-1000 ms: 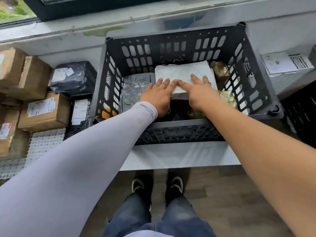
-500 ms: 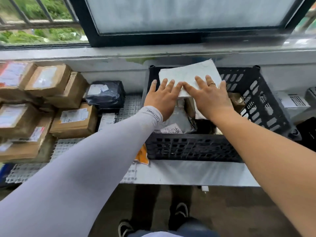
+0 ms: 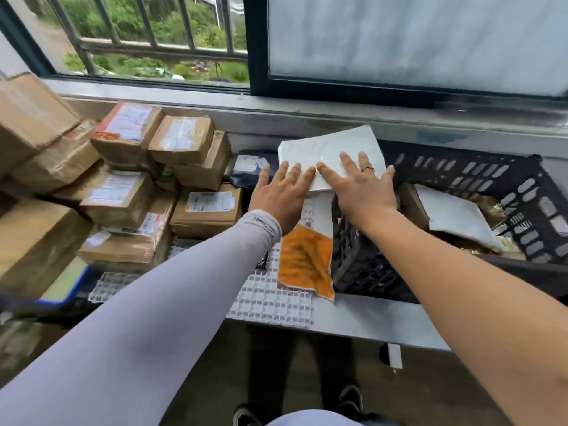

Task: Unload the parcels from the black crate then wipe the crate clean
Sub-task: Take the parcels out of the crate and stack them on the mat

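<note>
Your left hand (image 3: 281, 193) and right hand (image 3: 361, 186), fingers straight on top, carry a white parcel (image 3: 330, 152) over the crate (image 3: 461, 216) rim toward stacked boxes (image 3: 159, 179); several parcels remain inside, wiping not begun.

White parcel (image 3: 330, 155), faintly textured, at 12 o'clock. Black crate (image 3: 461, 176), slotted walls, at 3 o'clock. Orange packet (image 3: 304, 265), white-edged, at centre. Brown cardboard boxes (image 3: 123, 192), white labels, at 9 o'clock. White grid mat (image 3: 270, 299). Pale lilac sleeve (image 3: 153, 318).
</note>
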### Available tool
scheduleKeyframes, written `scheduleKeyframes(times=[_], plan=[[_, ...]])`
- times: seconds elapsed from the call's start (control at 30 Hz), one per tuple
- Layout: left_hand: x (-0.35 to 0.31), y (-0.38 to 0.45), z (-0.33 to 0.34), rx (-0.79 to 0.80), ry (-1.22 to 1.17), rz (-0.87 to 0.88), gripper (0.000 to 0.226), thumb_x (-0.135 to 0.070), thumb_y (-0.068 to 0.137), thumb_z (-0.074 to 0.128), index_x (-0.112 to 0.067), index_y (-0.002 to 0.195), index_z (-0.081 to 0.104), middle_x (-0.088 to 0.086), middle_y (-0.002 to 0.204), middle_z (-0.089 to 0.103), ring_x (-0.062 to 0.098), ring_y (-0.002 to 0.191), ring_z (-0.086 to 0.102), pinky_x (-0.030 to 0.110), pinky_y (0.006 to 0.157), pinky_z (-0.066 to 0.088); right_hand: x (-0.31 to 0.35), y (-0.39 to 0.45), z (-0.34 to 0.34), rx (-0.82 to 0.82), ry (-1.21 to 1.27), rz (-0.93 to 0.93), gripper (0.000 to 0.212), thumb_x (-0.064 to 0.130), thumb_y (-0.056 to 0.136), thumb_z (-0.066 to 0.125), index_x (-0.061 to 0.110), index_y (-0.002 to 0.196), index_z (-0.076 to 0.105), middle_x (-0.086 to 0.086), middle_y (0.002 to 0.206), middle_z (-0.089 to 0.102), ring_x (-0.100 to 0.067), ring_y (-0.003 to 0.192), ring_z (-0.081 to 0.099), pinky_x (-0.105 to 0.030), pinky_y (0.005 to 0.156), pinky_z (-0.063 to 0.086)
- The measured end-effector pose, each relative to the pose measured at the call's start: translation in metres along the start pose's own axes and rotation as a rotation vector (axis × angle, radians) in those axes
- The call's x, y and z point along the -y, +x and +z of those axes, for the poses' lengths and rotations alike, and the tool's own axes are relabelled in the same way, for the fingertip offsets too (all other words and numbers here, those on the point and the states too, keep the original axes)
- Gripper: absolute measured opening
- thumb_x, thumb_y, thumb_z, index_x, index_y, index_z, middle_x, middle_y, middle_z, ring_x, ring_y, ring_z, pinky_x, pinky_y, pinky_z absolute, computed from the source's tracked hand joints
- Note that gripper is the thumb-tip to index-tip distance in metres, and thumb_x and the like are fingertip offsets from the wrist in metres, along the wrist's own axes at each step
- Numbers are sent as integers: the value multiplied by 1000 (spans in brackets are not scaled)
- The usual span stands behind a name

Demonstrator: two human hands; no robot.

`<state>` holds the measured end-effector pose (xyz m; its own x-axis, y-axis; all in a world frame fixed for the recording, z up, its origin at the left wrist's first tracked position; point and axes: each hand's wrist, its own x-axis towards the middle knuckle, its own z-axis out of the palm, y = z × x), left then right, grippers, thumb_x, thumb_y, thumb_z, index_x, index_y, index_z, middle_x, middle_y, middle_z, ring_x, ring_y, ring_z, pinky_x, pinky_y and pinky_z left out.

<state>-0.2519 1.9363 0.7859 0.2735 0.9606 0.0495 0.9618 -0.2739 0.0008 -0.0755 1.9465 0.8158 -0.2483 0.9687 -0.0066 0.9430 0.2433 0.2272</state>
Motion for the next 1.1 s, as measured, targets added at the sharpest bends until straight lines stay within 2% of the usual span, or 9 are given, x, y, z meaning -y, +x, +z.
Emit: scheduleKeyframes(times=[0.17, 0.2, 0.27, 0.37, 0.47, 0.6, 0.8, 1.1], plan=[[52, -53, 8, 103, -52, -53, 75, -28, 91, 4, -27, 166, -2, 5, 173, 8, 28, 160, 4, 58, 127, 1, 77, -6, 9, 28, 31, -49, 62, 23, 111, 30, 48, 161, 2, -7, 172, 6, -40, 157, 5, -81, 110, 19], [61, -63, 14, 105, -50, -67, 73, -23, 93, 5, -28, 166, -3, 5, 174, 7, 27, 160, 4, 57, 127, 1, 89, -6, 11, 36, 39, -57, 62, 25, 112, 30, 48, 161, 1, -7, 172, 6, -39, 157, 4, -81, 110, 19], [78, -78, 27, 101, -42, -97, 70, -13, 102, 21, -29, 166, -4, 3, 174, 8, 26, 160, 4, 56, 127, 1, 113, -8, 15, 51, 48, -76, 61, 25, 111, 28, 49, 160, 0, -6, 172, 5, -38, 158, 3, -80, 110, 19], [99, -97, 45, 122, -55, -124, 72, -16, 105, 34, -30, 165, -4, 3, 174, 8, 26, 160, 5, 56, 127, 3, 142, -13, 22, 98, 57, -100, 63, 20, 110, 24, 49, 160, -1, -5, 173, 2, -37, 158, 2, -79, 111, 19], [111, -118, 62, 146, -52, -122, 71, -17, 107, 34, -29, 165, -4, 4, 174, 7, 26, 160, 4, 57, 127, 3, 167, -24, 31, 160, 71, -114, 65, 19, 111, 26, 49, 160, -4, -5, 173, -1, -37, 158, 0, -78, 112, 18], [119, -145, 84, 201, -54, -156, 74, -12, 105, 31, -29, 165, -7, 4, 174, 3, 26, 160, 0, 57, 127, 2, 192, -38, 45, 243, 90, -161, 80, 19, 107, 45, 44, 161, -8, -7, 173, -5, -38, 158, -2, -77, 114, 20], [128, -167, 106, 289, -46, -217, 73, -12, 106, 28, -30, 164, -12, 4, 174, -4, 25, 160, -5, 55, 127, -2, 219, -39, 75, 270, 108, -209, 68, 23, 110, 32, 44, 161, -8, -8, 173, -5, -39, 158, -3, -77, 113, 19], [128, -176, 136, 420, -51, -267, 83, -14, 106, 40, -31, 162, -19, 5, 173, -14, 27, 159, -14, 54, 127, -6, 232, -41, 119, 372, 185, -259, 76, 24, 109, 35, 44, 159, -19, -7, 171, -19, -38, 157, -13, -77, 116, 11]])
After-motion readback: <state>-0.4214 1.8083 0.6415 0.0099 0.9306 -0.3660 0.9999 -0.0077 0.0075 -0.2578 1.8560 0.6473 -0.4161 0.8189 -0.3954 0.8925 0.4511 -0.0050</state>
